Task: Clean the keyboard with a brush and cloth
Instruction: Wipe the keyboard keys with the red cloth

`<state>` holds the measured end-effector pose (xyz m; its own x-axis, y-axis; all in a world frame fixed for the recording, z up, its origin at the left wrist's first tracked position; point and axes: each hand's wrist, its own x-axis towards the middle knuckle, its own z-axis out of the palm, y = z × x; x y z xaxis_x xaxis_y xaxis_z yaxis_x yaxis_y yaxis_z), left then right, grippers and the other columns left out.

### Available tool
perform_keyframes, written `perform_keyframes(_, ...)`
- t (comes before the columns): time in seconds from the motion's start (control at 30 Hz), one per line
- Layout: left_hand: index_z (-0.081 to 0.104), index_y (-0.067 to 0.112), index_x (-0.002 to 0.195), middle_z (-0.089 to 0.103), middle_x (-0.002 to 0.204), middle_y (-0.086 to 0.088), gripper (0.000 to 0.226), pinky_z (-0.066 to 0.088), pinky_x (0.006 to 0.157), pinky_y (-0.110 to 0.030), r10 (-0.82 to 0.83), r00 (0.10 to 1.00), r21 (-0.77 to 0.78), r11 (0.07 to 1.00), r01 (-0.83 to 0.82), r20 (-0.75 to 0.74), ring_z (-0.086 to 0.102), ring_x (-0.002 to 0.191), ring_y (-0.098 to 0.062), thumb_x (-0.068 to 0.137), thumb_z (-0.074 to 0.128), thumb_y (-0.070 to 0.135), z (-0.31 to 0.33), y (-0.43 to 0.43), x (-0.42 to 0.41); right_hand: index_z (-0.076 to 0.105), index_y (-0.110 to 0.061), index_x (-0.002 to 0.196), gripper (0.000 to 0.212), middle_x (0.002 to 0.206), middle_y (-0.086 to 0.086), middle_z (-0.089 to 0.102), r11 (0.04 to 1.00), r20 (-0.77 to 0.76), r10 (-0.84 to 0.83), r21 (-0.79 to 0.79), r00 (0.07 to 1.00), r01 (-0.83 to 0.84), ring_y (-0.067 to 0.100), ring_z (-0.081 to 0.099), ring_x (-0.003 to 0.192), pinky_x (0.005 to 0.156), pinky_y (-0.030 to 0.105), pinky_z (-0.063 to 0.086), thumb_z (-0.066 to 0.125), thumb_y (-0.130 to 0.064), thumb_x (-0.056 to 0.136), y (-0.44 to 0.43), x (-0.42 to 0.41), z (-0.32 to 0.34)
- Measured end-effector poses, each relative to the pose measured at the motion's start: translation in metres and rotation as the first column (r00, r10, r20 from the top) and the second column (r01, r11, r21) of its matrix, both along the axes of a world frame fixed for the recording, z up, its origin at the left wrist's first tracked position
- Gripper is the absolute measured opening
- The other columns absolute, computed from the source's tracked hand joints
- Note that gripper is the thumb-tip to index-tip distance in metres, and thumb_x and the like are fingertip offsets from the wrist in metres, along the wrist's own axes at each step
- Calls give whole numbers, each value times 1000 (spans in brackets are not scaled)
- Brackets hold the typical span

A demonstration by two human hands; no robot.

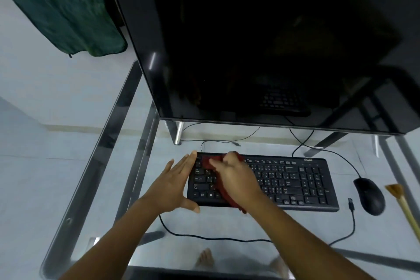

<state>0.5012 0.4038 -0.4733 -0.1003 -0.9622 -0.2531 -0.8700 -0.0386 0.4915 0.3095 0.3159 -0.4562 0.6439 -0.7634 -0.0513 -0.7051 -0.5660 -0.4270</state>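
A dark green towel (66, 15) hangs in the upper left of the frame, draped over something mostly hidden behind the big black monitor (261, 41) that fills the top centre and right. Below it runs the metal frame of a glass-topped desk (95, 161), and through the glass the pale floor and a bare foot (205, 258) at the bottom centre show.

At lower centre the left hand (172, 185) lies flat and spread, fingers together and pointing up the frame, braced against the left end of the black keyboard (293, 183) with the thumb hooked under its near corner. Just right of it, the right hand (236, 176) is curled down on a dark red cloth (208, 162), bunching it and pressing it onto the keys at the keyboard's left side; the cloth trails down over the near edge. The keyboard sits flat on the glass, in front of the monitor.

Further right, a black mouse (369, 195) rests beside the keyboard, with black cables (227, 238) looping across the glass. At the right edge lies the brush (403, 204), pale bristles toward the monitor, wooden handle running to the lower right, untouched and well apart from both hands.
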Motion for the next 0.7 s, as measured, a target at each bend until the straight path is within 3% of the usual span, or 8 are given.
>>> perform_keyframes(0.1, -22, 24, 149, -2, 161, 4, 143, -12, 115, -31, -4, 1000, 13, 1000, 4, 19, -11, 143, -3, 53, 71, 76, 0, 0, -1, 63, -30, 124, 31, 104, 1, 60, 963, 46, -269, -11, 962, 270, 23, 61, 89, 77, 33, 53, 57, -33, 94, -11, -15, -2)
perform_keyframes(0.13, -23, 24, 149, -4, 161, 6, 144, -12, 115, -32, -7, 1000, 9, 1000, 7, 30, -12, 143, -4, 53, 70, 77, -1, 0, -1, 61, -30, 126, 33, 105, -1, 58, 960, 67, -274, -48, 959, 277, 22, 57, 95, 81, 35, 49, 56, -36, 93, -3, -7, -3)
perform_keyframes(0.3, -26, 26, 148, -14, 150, 15, 144, -11, 116, -37, 0, 996, -15, 1000, 1, 86, -15, 143, -6, 53, 69, 78, -2, 1, 0, 57, -31, 132, 53, 103, 2, 56, 984, -2, 3, -178, 1000, -3, 23, 54, 92, 77, 38, 45, 69, -16, 82, 22, -16, -11)
perform_keyframes(0.4, -27, 27, 147, -16, 151, 15, 144, -11, 118, -39, -2, 997, 18, 1000, 1, 79, -17, 143, -7, 53, 69, 79, -2, 0, 1, 64, -28, 126, 41, 105, 5, 56, 926, -31, -330, -204, 943, 318, 27, 53, 100, 86, 43, 48, 65, -12, 88, -21, -64, -10)
perform_keyframes(0.47, -31, 25, 144, -23, 150, 13, 143, -13, 117, -42, -26, 991, 45, 999, 20, 134, -23, 142, -10, 53, 63, 82, 3, -1, -2, 67, -33, 116, 28, 110, 6, 55, 892, -19, -433, -154, 901, 426, 30, 51, 103, 91, 46, 47, 63, -19, 92, -28, -80, -7)
perform_keyframes(0.57, -32, 17, 144, -34, 151, 4, 138, -19, 116, -42, -56, 973, 28, 998, 51, 225, -32, 140, -15, 51, 34, 96, 10, -6, -20, 58, -47, 82, 13, 105, -4, 57, 973, -8, -186, -143, 982, 183, 23, 53, 102, 93, 45, 46, 54, -46, 94, -7, -67, 1)
perform_keyframes(0.63, -18, 14, 149, -21, 157, -2, 127, -16, 116, -42, -69, 973, -57, 995, 83, 220, -25, 144, -15, 62, 24, 96, 11, -14, -43, 59, -48, 95, 11, 102, -7, 53, 989, -39, 62, -134, 997, -67, 21, 51, 99, 88, 39, 44, 49, -45, 97, 8, -64, -3)
perform_keyframes(0.7, -10, 13, 151, -13, 160, -4, 112, -13, 116, -43, -90, 974, -109, 987, 115, 210, -20, 145, -15, 74, 16, 90, 12, -25, -69, 59, -42, 121, 29, 102, -1, 53, 983, -40, 36, -178, 999, -42, 24, 52, 93, 77, 35, 44, 48, -35, 95, 2, -81, -9)
